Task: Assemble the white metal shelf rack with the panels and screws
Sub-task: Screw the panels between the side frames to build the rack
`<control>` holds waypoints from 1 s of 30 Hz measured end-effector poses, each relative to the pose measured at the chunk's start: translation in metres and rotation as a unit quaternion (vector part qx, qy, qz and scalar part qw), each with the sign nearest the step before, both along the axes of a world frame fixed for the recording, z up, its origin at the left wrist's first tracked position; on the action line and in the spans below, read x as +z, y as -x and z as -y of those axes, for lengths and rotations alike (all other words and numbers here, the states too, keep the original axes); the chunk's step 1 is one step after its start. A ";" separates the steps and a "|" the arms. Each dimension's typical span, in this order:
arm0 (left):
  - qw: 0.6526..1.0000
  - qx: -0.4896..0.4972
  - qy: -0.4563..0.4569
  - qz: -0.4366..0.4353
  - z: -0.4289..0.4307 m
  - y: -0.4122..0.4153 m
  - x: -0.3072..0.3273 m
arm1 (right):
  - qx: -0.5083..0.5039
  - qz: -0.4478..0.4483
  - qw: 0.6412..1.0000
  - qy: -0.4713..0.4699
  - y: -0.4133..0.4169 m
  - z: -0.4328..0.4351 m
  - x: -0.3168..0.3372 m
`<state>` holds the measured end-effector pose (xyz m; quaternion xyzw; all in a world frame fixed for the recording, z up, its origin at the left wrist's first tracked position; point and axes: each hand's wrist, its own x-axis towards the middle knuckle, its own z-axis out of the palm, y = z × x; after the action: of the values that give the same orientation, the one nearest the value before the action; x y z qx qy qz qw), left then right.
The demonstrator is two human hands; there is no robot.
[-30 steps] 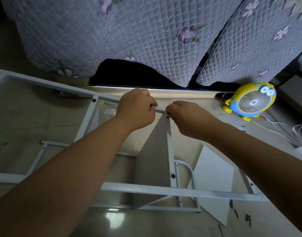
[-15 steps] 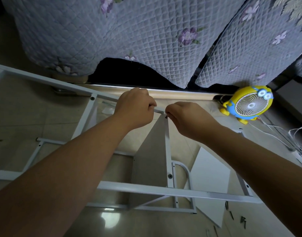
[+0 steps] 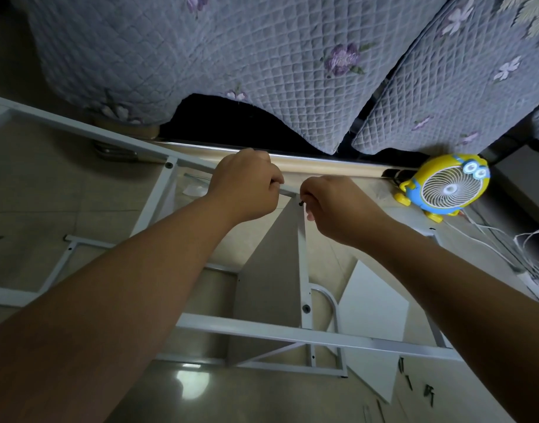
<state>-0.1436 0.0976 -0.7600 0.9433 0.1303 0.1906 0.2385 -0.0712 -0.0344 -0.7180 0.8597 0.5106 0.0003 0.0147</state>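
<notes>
The white metal rack frame (image 3: 262, 329) lies on its side on the tiled floor, with a white shelf panel (image 3: 271, 279) standing between its two long rails. My left hand (image 3: 245, 184) grips the far rail (image 3: 109, 132) just left of the panel's top corner. My right hand (image 3: 329, 206) pinches a small black screw (image 3: 301, 203) at that corner, where panel meets rail. Another black screw (image 3: 306, 308) sits in the panel's flange near the near rail.
A loose white panel (image 3: 375, 315) lies on the floor to the right. Several dark screws (image 3: 414, 383) are scattered at the lower right. A yellow and blue fan (image 3: 448, 187) with white cables (image 3: 506, 239) stands at the right. A quilted sofa cover (image 3: 231, 56) hangs behind.
Both hands stay at the same corner of the panel. The fingers of my right hand have shifted slightly on the screw, and the view has drifted a little.
</notes>
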 end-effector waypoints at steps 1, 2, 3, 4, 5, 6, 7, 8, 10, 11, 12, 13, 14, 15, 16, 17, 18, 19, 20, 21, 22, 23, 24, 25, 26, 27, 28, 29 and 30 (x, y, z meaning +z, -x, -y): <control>1.000 0.000 -0.001 -0.001 0.000 0.000 0.000 | 0.000 0.002 1.000 0.000 0.000 0.000 -0.001; 1.000 0.000 -0.001 -0.001 0.000 0.000 0.000 | -0.002 0.005 1.000 0.000 0.000 0.000 -0.001; 1.000 0.000 -0.002 -0.002 0.000 0.000 0.000 | -0.001 0.007 1.000 -0.005 0.001 0.001 -0.001; 1.000 0.000 -0.004 -0.002 0.000 -0.001 0.000 | 0.000 0.010 1.000 -0.013 0.002 0.001 -0.001; 1.000 0.000 -0.005 -0.002 0.000 -0.001 0.000 | -0.001 0.012 1.000 -0.023 0.003 0.002 -0.002; 1.000 0.001 -0.005 -0.003 -0.001 -0.001 0.000 | -0.005 0.015 0.999 -0.032 0.004 0.002 -0.003; 1.000 0.002 -0.005 -0.004 -0.001 -0.001 0.000 | -0.009 0.020 0.999 -0.037 0.006 0.003 -0.005; 1.000 0.003 -0.005 -0.004 -0.001 -0.002 0.000 | -0.007 0.029 0.999 -0.039 0.009 0.004 -0.007; 1.000 0.003 -0.008 -0.004 -0.001 -0.002 0.000 | 0.012 0.038 0.998 -0.058 0.011 0.007 -0.011; 1.000 0.002 -0.010 -0.005 0.000 -0.002 0.000 | 0.017 0.031 0.997 -0.072 0.012 0.008 -0.010; 1.000 0.001 -0.011 -0.005 0.000 -0.002 0.000 | 0.015 0.026 0.996 -0.086 0.011 0.010 -0.010; 1.000 0.001 -0.011 -0.005 0.000 -0.003 0.000 | 0.007 0.023 0.996 -0.091 0.008 0.010 -0.009; 1.000 0.002 -0.009 -0.006 0.000 -0.003 0.000 | -0.002 0.021 0.996 -0.088 0.005 0.010 -0.008; 1.000 0.002 -0.008 -0.006 0.000 -0.003 0.000 | -0.006 0.021 0.996 -0.082 0.002 0.009 -0.006; 1.000 0.002 -0.008 -0.006 0.000 -0.003 0.000 | -0.003 0.026 0.997 -0.079 0.001 0.008 -0.006; 1.000 0.001 -0.008 -0.005 0.000 -0.003 0.000 | 0.006 0.035 0.996 -0.079 0.001 0.008 -0.006; 1.000 0.002 -0.008 -0.005 0.000 -0.003 0.000 | 0.015 0.042 0.996 -0.078 0.001 0.007 -0.006; 1.000 0.004 -0.008 -0.005 -0.001 -0.003 0.000 | 0.022 0.049 0.995 -0.080 0.002 0.007 -0.007; 1.000 0.005 -0.007 -0.005 -0.001 -0.003 0.000 | 0.022 0.053 0.996 -0.070 0.003 0.007 -0.009; 1.000 0.006 -0.007 -0.005 -0.001 -0.003 0.000 | 0.017 0.057 0.997 -0.056 0.004 0.007 -0.010; 1.000 0.006 -0.007 -0.005 -0.001 -0.003 0.000 | 0.008 0.056 0.998 -0.039 0.004 0.007 -0.011; 1.000 0.005 -0.007 -0.005 0.000 -0.002 0.000 | 0.002 0.053 0.998 -0.028 0.004 0.007 -0.010; 1.000 0.005 -0.008 -0.005 0.000 -0.002 0.000 | 0.000 0.051 0.998 -0.021 0.004 0.007 -0.009; 1.000 0.004 -0.009 -0.005 -0.001 -0.003 0.000 | 0.002 0.048 0.999 -0.016 0.004 0.006 -0.008; 1.000 0.004 -0.010 -0.007 -0.001 -0.003 0.000 | 0.003 0.044 0.999 -0.014 0.003 0.005 -0.006; 1.000 0.003 -0.010 -0.009 -0.001 -0.003 0.000 | 0.003 0.039 0.999 -0.011 0.002 0.003 -0.004; 1.000 0.003 -0.010 -0.010 -0.001 -0.003 0.000 | 0.001 0.036 0.999 -0.002 0.001 0.001 -0.003; 1.000 0.002 -0.011 -0.010 -0.001 -0.003 0.000 | -0.002 0.034 0.999 0.009 0.000 -0.001 -0.001; 1.000 0.002 -0.011 -0.010 -0.001 -0.003 0.000 | -0.004 0.036 0.999 0.021 0.000 -0.002 0.001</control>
<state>-0.1402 0.0987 -0.7599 0.9474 0.1327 0.1832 0.2265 -0.0712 -0.0327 -0.7173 0.8607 0.5061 0.0205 0.0516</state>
